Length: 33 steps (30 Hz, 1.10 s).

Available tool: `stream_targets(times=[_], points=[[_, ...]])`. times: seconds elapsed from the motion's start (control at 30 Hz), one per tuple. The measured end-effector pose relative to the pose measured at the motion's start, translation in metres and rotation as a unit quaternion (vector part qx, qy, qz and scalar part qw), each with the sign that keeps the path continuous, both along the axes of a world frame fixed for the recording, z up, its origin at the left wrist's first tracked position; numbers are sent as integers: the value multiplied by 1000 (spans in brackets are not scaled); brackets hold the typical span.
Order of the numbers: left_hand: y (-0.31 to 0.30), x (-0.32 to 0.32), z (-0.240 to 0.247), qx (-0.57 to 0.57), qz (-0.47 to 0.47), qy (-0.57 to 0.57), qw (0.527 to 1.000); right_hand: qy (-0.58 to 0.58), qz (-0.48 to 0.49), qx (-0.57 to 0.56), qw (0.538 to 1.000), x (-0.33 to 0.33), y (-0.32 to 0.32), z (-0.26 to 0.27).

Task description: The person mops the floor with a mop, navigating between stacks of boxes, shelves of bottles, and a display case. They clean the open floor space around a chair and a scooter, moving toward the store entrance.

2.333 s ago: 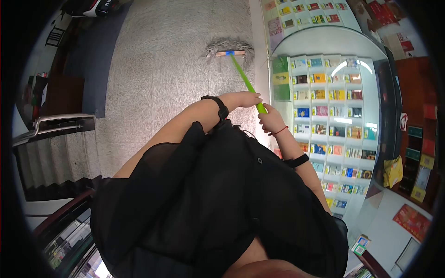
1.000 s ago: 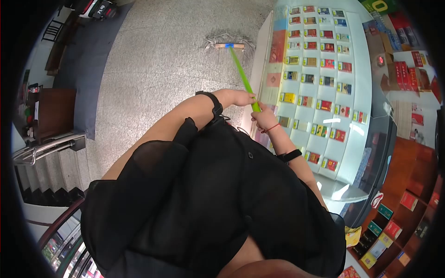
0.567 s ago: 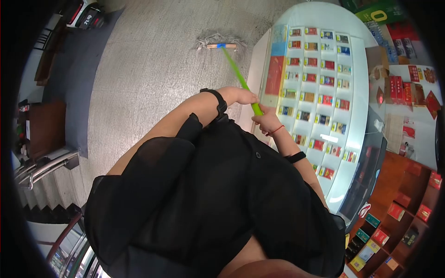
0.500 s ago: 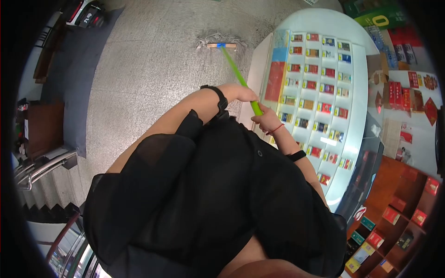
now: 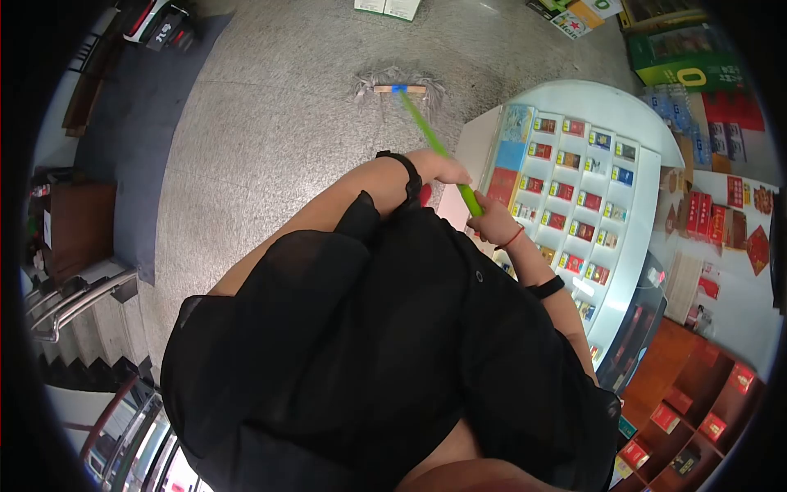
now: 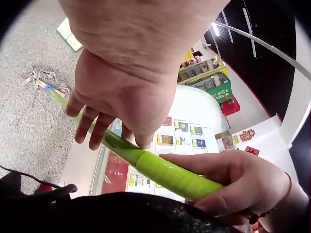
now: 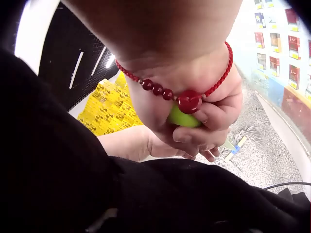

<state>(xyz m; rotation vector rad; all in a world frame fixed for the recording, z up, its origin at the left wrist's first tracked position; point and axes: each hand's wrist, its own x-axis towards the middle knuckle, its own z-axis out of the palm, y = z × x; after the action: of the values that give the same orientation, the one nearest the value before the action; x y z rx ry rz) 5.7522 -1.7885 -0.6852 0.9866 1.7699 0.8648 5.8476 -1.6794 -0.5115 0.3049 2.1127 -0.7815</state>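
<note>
A floor mop with grey strands, a wooden bar and blue socket lies with its head on the floor ahead in the head view. Its bright green handle slants back toward my body. My left hand holds the handle from above, a little below its grip; the left wrist view shows its fingers loosely around the shaft and the thumb against it. Nearer my body, my right hand grips the ribbed end of the handle. The right wrist view shows its fingers curled round the green end.
A display counter with rows of small packs stands close on my right. White boxes sit on the floor ahead. On the left are a scooter, a dark mat, a metal rail and stairs.
I have moved forward along the counter, the mop head staying ahead of me. The counter's rounded far end and floor boxes have come into view. Both hands keep their hold on the handle.
</note>
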Motion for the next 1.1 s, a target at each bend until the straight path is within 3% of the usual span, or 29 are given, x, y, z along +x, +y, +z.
stream_targets(times=[0.1,0.17,0.53,0.6,0.7,0.77,0.97,1.1], points=[[-8,-39,7,15,-9,-9,1000,12,18,-11,1000,-42,2,-12],[-14,-62,5,11,44,14,999,7,35,-13,999,-74,2,-20],[-35,-256,-47,-28,136,-11,990,35,190,-56,980,-300,4,-85],[-49,-287,-45,-73,162,-30,984,86,251,-52,963,-341,-4,-100],[-71,-318,-48,-98,261,-9,960,76,309,-60,946,-397,-19,-118],[-79,-343,-51,-104,306,-41,945,5,294,-52,954,-428,-37,-103],[-134,-387,-42,-98,389,-62,914,34,350,-120,929,-500,-79,-126],[-168,-434,-63,-87,419,-68,901,-6,389,-85,917,-560,-118,-124]])
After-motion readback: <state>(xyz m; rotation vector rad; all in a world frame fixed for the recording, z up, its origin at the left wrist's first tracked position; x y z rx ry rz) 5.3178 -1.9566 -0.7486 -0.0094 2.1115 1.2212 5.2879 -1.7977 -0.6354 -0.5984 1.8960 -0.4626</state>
